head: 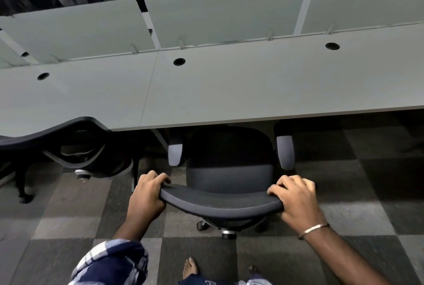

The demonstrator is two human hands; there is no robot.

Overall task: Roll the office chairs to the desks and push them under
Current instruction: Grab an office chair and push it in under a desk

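Note:
A black office chair [229, 170] with grey armrests stands in front of me, facing a long white desk [229, 92]. Its seat front lies in shadow under the desk edge. My left hand [146, 195] grips the left end of the chair's curved backrest top. My right hand [296, 200], with a metal bangle at the wrist, grips the right end. The chair's base and castors show partly below the backrest.
A second black chair [75, 147] stands at the left, its backrest against the desk edge. Frosted divider panels [224, 16] rise along the desk's far side. Round cable holes [179, 62] dot the desktop. Checkered carpet [367, 193] covers the floor; my bare foot [190, 271] is below.

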